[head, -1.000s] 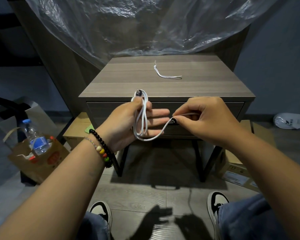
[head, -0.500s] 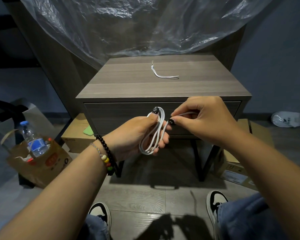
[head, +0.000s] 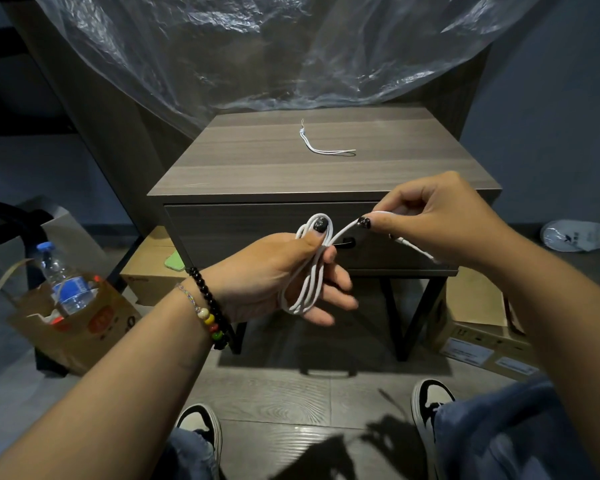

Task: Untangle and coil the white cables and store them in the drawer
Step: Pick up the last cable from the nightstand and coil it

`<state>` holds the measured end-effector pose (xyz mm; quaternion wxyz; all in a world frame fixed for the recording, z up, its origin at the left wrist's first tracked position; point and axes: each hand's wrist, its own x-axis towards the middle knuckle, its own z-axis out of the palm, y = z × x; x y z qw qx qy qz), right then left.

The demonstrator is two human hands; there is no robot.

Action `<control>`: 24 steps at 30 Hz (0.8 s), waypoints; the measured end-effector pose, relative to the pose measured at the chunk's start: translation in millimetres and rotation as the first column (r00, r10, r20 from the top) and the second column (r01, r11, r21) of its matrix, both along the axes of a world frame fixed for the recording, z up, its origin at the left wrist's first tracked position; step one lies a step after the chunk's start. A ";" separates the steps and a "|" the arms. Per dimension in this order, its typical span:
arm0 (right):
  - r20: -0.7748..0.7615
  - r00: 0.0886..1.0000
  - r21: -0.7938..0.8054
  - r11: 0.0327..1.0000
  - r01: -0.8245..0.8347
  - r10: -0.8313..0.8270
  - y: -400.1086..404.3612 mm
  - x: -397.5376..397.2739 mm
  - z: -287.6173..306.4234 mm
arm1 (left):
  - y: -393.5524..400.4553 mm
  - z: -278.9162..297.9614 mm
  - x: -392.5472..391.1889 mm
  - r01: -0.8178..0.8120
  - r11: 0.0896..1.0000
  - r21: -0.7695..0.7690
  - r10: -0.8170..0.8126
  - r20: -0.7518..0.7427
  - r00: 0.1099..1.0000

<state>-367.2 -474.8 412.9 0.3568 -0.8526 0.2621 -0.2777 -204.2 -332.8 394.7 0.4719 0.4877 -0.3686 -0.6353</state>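
Note:
A white cable (head: 305,285) is looped several times across my left hand (head: 274,275), pinned at the top by the thumb while the fingers stretch out under the loops. My right hand (head: 433,220) pinches the cable's free end a little to the right, and the white plug hangs below its palm. Both hands hover in front of the shut drawer (head: 229,230) of a grey wooden nightstand (head: 257,168). A second, short white cord (head: 323,148) lies loose on the nightstand's top.
Clear plastic sheeting (head: 257,57) hangs behind the nightstand. A paper bag with a water bottle (head: 66,285) stands at the left, cardboard boxes (head: 478,327) sit under and right of the nightstand, a white shoe (head: 579,235) lies at far right. My feet are below.
My left hand has dropped from the nightstand's edge to in front of the drawer. The right hand has drawn the free end up and to the right, and the plug now hangs out below it.

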 end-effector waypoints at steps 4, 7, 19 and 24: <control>-0.036 0.997 0.075 0.995 0.068 -0.066 -11.4 -7.8 2.8 | -0.8 2.6 2.7 -0.117 0.993 -0.016 0.118 0.072 0.990; -0.070 0.996 0.125 0.991 0.056 -0.048 -11.5 -8.6 1.8 | -3.6 3.0 8.2 -0.209 0.977 -0.032 0.211 0.097 0.973; 0.235 0.959 -0.147 0.970 0.196 -0.158 20.4 23.9 -22.3 | -9.7 -14.6 -3.5 -0.240 0.971 0.003 0.217 0.414 0.884; 0.156 0.987 -0.377 0.926 0.023 0.039 37.8 29.2 -27.1 | -11.5 -16.2 0.9 -0.299 0.952 0.064 0.278 0.221 0.935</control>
